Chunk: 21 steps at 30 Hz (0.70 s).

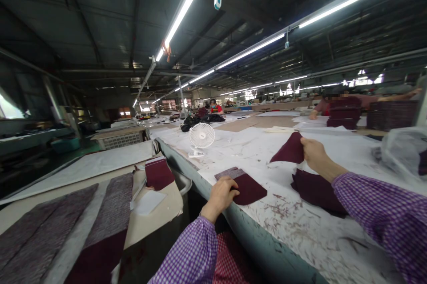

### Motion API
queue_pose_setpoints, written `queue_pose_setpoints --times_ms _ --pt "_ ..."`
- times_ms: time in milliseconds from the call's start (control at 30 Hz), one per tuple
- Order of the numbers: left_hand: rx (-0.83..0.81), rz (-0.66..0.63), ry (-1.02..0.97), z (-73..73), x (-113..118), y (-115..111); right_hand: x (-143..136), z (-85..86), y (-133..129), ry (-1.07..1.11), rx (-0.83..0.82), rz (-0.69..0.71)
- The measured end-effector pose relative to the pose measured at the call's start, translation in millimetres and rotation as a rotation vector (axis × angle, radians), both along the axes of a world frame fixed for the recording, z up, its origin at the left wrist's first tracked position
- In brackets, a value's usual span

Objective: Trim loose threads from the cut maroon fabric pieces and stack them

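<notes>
My right hand (311, 150) pinches the corner of a maroon cloth piece (289, 150), lifted above the white-covered table (220, 153). Below it and my right sleeve lies a pile of dark maroon pieces (316, 191). Near the table's front edge, my left hand (224, 191) rests with bent fingers on the left side of a flat maroon piece (251, 190). Under those fingertips the cloth has a mottled grey-maroon strip along its upper left. Whether the left fingers grip the cloth or only press it is hard to tell.
A small white fan (202, 135) stands beyond my left hand. Maroon stacks (344, 113) and a plastic bag (405, 150) are at the right, with another person behind. On the left, a lower table (133, 235) holds mottled and maroon cloth. Dark thread scraps litter the white surface.
</notes>
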<state>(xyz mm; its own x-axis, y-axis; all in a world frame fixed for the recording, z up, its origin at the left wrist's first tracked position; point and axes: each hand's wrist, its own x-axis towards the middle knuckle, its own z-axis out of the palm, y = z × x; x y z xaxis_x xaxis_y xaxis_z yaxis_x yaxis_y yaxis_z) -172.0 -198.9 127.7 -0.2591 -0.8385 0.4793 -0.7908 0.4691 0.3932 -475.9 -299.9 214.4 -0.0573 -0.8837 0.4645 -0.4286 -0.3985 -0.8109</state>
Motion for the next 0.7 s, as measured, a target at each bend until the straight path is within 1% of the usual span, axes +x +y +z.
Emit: queue_pose_setpoints --times_ms 67,100,133,167,200,233,267,300,333,367,400,433,467,500,533,567,633,667,700 --pt "-0.083 0.018 0.067 3.4 -5 4 -12 9.7 12 -0.065 -0.01 -0.051" --pt "-0.137 0.033 0.149 6.3 -10 8 -14 12.6 21 -0.056 -0.019 -0.045" --pt "-0.16 0.046 0.275 10.2 -16 13 -13 14.3 33 -0.01 -0.034 -0.018" --pt "-0.124 0.052 0.449 14.9 -24 19 -10 15.0 48 0.065 -0.053 0.026" --pt "-0.018 0.034 0.653 20.1 -32 26 -4 14.8 64 0.184 -0.077 0.086" --pt "0.17 -0.021 0.871 25.2 -41 33 3 13.7 81 0.299 -0.099 0.151" --pt "0.404 -0.111 1.076 29.7 -50 40 11 11.9 99 0.389 -0.105 0.226" --pt "0.633 -0.222 1.228 32.9 -58 47 20 9.8 117 0.484 -0.104 0.329" --pt "0.81 -0.313 1.33 34.3 -65 52 28 7.7 134 0.578 -0.113 0.437" --pt "0.914 -0.369 1.384 33.8 -72 57 35 5.8 149 0.673 -0.126 0.549" --pt "0.941 -0.367 1.403 31.3 -78 60 40 4.4 163 0.761 -0.131 0.651" --pt "0.903 -0.311 1.4 27.5 -82 62 43 3.7 173 0.833 -0.127 0.74" --pt "0.83 -0.241 1.384 22.9 -86 63 44 3.6 180 0.87 -0.116 0.809" --pt "0.756 -0.193 1.365 18.6 -88 65 43 3.9 184 0.862 -0.102 0.84" --pt "0.7 -0.18 1.353 15.4 -89 66 40 4.2 185 0.812 -0.094 0.823" --pt "0.668 -0.208 1.354 13.8 -90 68 36 4.1 183 0.726 -0.092 0.758" --pt "0.663 -0.338 1.392 15.9 -91 74 24 1.5 174 0.522 -0.042 0.531" --pt "0.678 -0.393 1.42 18.7 -91 77 18 -1.3 168 0.437 0.029 0.422" --pt "0.69 -0.428 1.442 21.7 -91 81 13 -5.1 162 0.371 0.129 0.36"
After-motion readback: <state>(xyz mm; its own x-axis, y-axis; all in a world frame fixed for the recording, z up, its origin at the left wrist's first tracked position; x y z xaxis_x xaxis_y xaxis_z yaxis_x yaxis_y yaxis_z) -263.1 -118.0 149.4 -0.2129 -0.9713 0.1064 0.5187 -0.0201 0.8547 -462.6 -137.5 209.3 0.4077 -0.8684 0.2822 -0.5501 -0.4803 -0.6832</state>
